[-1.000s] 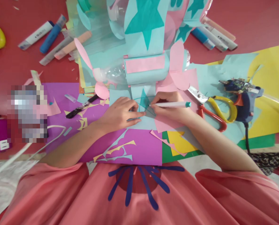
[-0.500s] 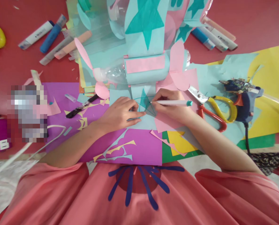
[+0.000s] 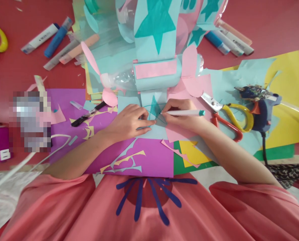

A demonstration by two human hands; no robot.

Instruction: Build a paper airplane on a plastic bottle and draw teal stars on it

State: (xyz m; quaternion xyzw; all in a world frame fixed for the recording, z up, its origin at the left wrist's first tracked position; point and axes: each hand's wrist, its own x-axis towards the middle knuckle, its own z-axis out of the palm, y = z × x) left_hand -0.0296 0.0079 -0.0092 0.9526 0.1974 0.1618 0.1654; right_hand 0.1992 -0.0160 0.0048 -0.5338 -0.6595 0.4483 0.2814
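Observation:
Between the thumb and fingers of my right hand (image 3: 180,112) is a white marker (image 3: 187,113) with a teal end, its tip touching the light blue paper wing (image 3: 149,132). On that wing a star outline (image 3: 154,107) is partly coloured teal. My left hand (image 3: 134,118) lies on the wing's left side, fingers stretched out and slightly apart, pressing the paper. The wing joins a clear plastic bottle (image 3: 124,76) wrapped in light blue paper, with pink paper propeller blades (image 3: 109,97) at its cap and pink tail pieces (image 3: 189,63). The upper wing (image 3: 155,23) bears a filled teal star.
At right, scissors (image 3: 237,117) with yellow and red handles lie beside a blue glue gun (image 3: 262,113). A black cutter knife (image 3: 87,113) and paper scraps (image 3: 124,159) lie on purple paper (image 3: 154,150). Several markers (image 3: 56,40) are at the upper left. Another paper-decorated bottle (image 3: 126,20) stands behind.
The marker tip has shifted slightly down along the star outline, and my right hand has tilted a little with it. My left hand stays in place.

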